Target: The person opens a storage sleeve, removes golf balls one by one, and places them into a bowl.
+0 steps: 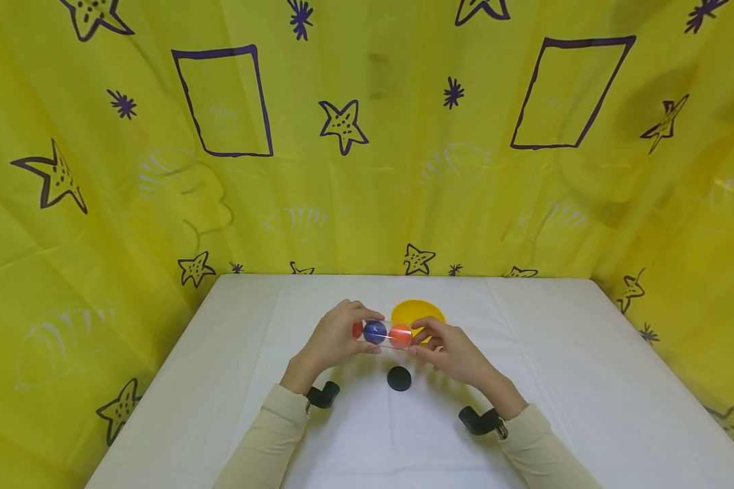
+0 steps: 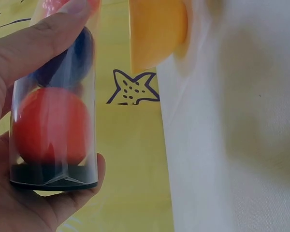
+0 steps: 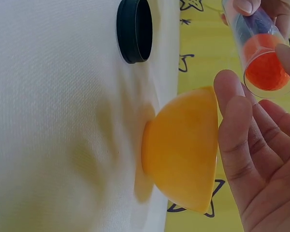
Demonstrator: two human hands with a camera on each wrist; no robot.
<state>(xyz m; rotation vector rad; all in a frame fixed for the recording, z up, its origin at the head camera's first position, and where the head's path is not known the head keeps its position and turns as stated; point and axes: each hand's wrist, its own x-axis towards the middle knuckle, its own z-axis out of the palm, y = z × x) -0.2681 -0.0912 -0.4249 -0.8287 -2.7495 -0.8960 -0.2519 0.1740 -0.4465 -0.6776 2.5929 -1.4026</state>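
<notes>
My left hand [image 1: 336, 333] grips a clear tube [image 1: 388, 333] held sideways above the table, thumb on the near side and fingers behind. Inside it sit a red ball [image 2: 53, 125] by the black base [image 2: 53, 176], a blue ball [image 1: 375, 332] in the middle and an orange ball [image 1: 400, 335] at the uncapped end. My right hand [image 1: 449, 350] pinches that end, its thumb overlapping the rim and the index fingertip right at the other side. A round black cap [image 1: 399, 378] lies on the table below the tube.
Just behind the tube and right hand, a yellow bowl [image 1: 418, 310] stands upright on the white-covered table [image 1: 495, 441]. Yellow curtains [image 1: 391, 204] with printed stars hang around the table's back and sides. Each wrist wears a black camera mount [image 1: 479, 421].
</notes>
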